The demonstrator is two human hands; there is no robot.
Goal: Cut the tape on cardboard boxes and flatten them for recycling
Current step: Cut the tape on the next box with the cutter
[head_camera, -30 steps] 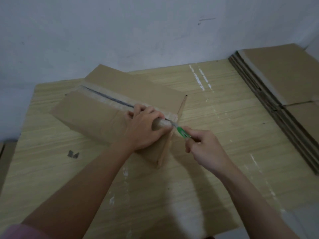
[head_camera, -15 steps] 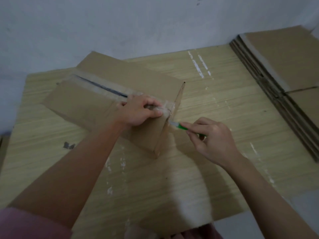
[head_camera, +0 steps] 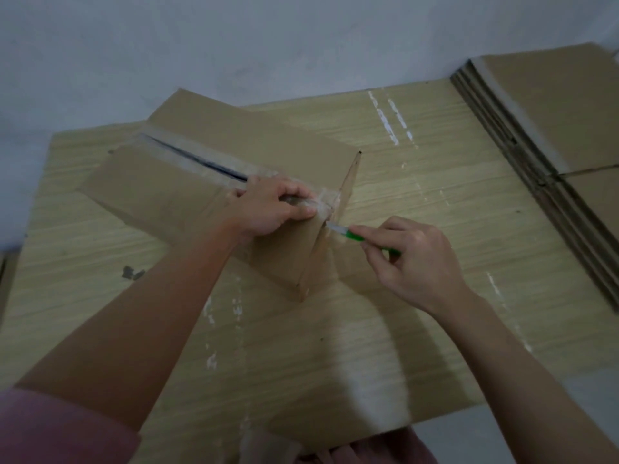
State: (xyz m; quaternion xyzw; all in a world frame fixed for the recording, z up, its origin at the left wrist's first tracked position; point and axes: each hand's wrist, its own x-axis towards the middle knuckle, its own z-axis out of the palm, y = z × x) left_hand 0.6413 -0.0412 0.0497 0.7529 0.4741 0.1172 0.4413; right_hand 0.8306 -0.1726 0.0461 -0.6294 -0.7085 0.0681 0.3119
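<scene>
The cardboard box [head_camera: 187, 185] sits mid-table. My left hand [head_camera: 271, 209] curls over its top seam at the near end, probably to pin it steady, while the right hand [head_camera: 412, 259] pinches the green cutter [head_camera: 355, 235], tip at that end's tape

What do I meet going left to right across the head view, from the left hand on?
Left hand gripping the cardboard box → green utility knife → right hand holding it → stack of flattened boxes.
</scene>
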